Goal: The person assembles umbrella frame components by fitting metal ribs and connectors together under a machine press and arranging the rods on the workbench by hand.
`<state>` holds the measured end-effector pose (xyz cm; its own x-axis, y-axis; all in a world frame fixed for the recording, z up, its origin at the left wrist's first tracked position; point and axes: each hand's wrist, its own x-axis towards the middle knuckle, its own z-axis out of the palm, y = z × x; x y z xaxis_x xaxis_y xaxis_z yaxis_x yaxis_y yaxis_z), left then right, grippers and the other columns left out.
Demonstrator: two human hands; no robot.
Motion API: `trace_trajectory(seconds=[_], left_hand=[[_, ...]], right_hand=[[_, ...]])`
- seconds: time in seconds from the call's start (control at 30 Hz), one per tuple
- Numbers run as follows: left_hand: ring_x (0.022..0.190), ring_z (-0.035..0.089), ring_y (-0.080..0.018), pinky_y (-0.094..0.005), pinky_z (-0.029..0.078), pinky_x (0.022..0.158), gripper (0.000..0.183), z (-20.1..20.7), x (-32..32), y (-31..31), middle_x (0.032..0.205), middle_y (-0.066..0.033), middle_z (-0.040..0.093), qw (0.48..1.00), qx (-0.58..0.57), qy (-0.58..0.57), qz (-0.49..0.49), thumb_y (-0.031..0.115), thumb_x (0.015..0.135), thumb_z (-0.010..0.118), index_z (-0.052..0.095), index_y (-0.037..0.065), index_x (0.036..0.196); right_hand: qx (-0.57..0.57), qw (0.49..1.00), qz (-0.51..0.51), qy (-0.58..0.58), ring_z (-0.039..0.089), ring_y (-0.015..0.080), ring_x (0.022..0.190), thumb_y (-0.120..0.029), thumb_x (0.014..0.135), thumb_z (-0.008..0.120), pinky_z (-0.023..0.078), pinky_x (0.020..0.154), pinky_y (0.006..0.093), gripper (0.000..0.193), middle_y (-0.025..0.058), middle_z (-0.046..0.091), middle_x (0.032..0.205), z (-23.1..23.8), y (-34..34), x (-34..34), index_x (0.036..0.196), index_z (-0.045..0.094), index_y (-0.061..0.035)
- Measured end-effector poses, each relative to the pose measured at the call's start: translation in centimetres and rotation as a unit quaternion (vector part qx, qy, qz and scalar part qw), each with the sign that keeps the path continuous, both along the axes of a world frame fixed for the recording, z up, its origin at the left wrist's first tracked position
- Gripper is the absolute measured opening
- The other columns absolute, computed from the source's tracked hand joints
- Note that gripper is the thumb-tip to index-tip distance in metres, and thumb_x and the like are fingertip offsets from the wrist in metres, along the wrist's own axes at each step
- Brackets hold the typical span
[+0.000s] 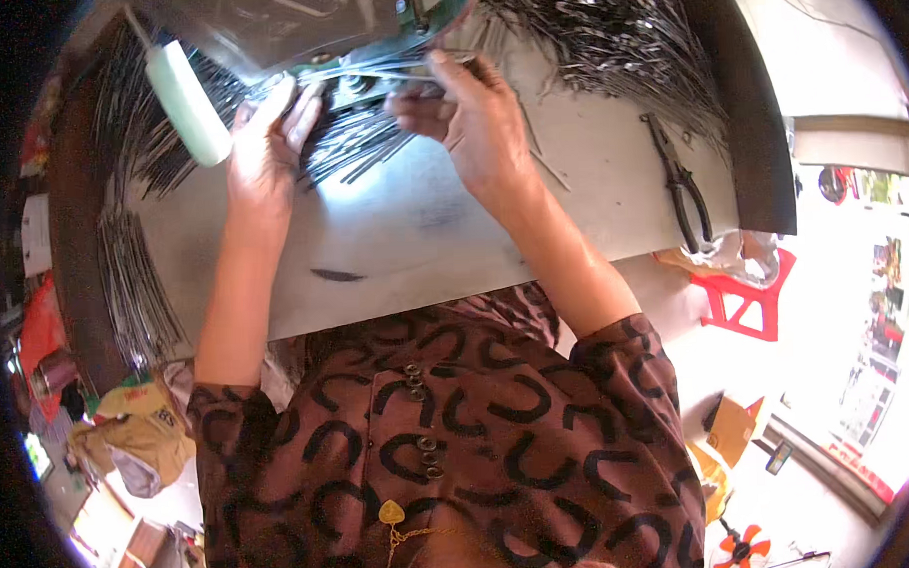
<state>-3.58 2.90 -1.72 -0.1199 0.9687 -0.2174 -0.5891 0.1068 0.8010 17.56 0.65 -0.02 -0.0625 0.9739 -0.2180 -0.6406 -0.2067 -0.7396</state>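
Note:
Both my hands are raised at the far side of the metal worktop, in front of a dark machine (pixel 315 28). A thin pale wire strand (pixel 387 72) stretches from one hand to the other. My left hand (pixel 269 140) is closed on its left end, thumb on top. My right hand (pixel 474 118) pinches the other end between thumb and forefinger, its lower fingers curled and slightly blurred. Below and between the hands lies a loose bundle of cut dark wires (pixel 355 147) under a bright light. A pale green handle (pixel 188 103) hangs beside my left hand.
A big heap of dark wire pieces (pixel 616 48) covers the back right. Black-handled pliers (pixel 679 181) lie at the right, near a raised dark edge (pixel 744 104). More wires (pixel 134 285) lie along the left edge. A red stool (pixel 750 294) stands beyond the worktop.

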Motion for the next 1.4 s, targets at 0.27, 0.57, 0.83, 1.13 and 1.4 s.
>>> trace_trajectory(seconds=[0.27,0.57,0.83,1.13,1.4], left_hand=[[0.078,0.065,-0.0161,-0.0262,0.055,0.069,0.016,0.4,-0.7,-0.5,0.089,-0.009,0.066,0.994,-0.063,-0.063,0.066,0.014,0.091,0.058,0.058,0.002,0.101],[0.064,0.057,-0.0057,-0.0174,0.046,0.055,0.017,2.8,1.9,-1.6,0.078,-0.0005,0.061,0.999,-0.027,0.005,-0.029,0.021,0.092,0.059,0.06,0.005,0.099],[0.07,0.059,-0.0091,-0.0215,0.049,0.057,0.023,1.8,1.8,-2.6,0.085,-0.0007,0.062,0.998,-0.041,0.045,-0.024,0.02,0.089,0.062,0.06,0.007,0.108],[0.083,0.061,-0.011,-0.0243,0.052,0.075,0.023,1.1,3.3,-2.7,0.094,-0.0044,0.064,0.988,0.084,0.114,-0.063,0.01,0.083,0.066,0.063,0.001,0.105],[0.077,0.06,-0.0088,-0.0225,0.051,0.066,0.02,1.5,3.1,-2.4,0.09,-0.0032,0.064,0.989,0.067,0.107,-0.082,0.01,0.084,0.066,0.064,0.002,0.102]], right_hand=[[0.133,0.64,-0.137,-0.744,0.066,0.0265,0.073,-0.024,0.085,0.065,0.05,0.062,0.0376,0.028,0.0103,0.065,0.094,-1.6,-1.3,12.5,0.106,0.059,-0.0061],[0.211,0.336,-0.089,-0.913,0.064,0.0299,0.071,-0.014,0.079,0.058,0.048,0.054,0.0424,0.023,0.0082,0.057,0.082,0.5,0.3,14.7,0.101,0.061,-0.0183],[0.359,0.324,-0.13,-0.866,0.06,0.0253,0.066,-0.011,0.074,0.059,0.048,0.052,0.0357,0.029,0.0064,0.052,0.079,2.2,-0.3,10.2,0.1,0.063,-0.0219],[0.218,0.8,0.056,-0.556,0.055,0.0142,0.049,-0.022,0.089,0.062,0.044,0.046,0.0265,0.015,0.0082,0.06,0.061,3.0,-2.1,-2.2,0.092,0.063,-0.0077],[0.093,0.913,0.064,-0.393,0.045,0.0058,0.042,-0.018,0.09,0.059,0.035,0.036,0.0231,0.017,0.0013,0.058,0.062,1.1,-0.4,-3.7,0.09,0.062,-0.0012]])
